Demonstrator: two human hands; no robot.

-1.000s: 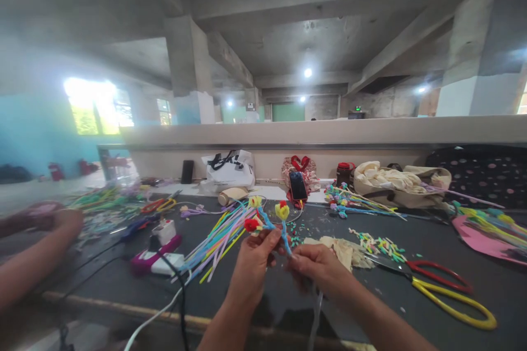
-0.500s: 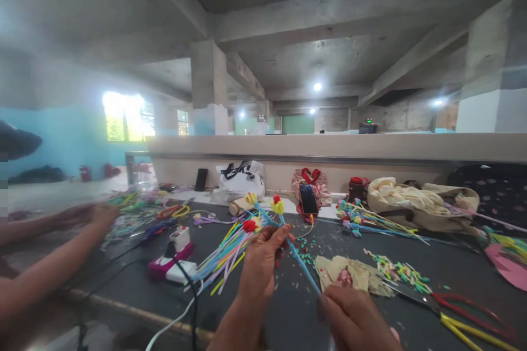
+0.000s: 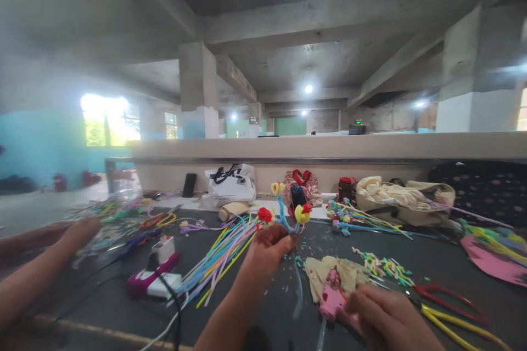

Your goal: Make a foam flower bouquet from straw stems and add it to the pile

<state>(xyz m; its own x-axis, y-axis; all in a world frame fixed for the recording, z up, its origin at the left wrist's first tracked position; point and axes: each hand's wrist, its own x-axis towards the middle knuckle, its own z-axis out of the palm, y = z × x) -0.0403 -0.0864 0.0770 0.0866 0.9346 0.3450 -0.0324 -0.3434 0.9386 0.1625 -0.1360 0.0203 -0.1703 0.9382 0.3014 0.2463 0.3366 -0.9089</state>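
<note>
My left hand point(image 3: 269, 252) pinches a blue pipe-cleaner stem point(image 3: 282, 216) that forks into branches. Small pipe-cleaner blooms top it: a yellow one point(image 3: 277, 189), a red one point(image 3: 264, 216) and a yellow-and-red one point(image 3: 303, 214). Below my fingers the lower stem is blurred. My right hand point(image 3: 385, 315) has its fingers closed around the handle of a pink hot glue gun point(image 3: 332, 301), with a clear glue stick point(image 3: 321, 334) sticking out of its back end. The gun's nozzle lies over crumpled tan paper point(image 3: 315, 279).
Loose pipe cleaners point(image 3: 222, 258) and a power strip point(image 3: 156, 279) lie left of my left hand. Scissors point(image 3: 448, 312) and short clippings point(image 3: 385, 264) are at right. Finished stems point(image 3: 349, 219) lie farther back. Another person's arm point(image 3: 45, 263) reaches in at far left.
My right hand has let go of the blue stem, moved right and taken the glue gun's handle. In my left hand the blooms now stand more upright. The view has shifted slightly.
</note>
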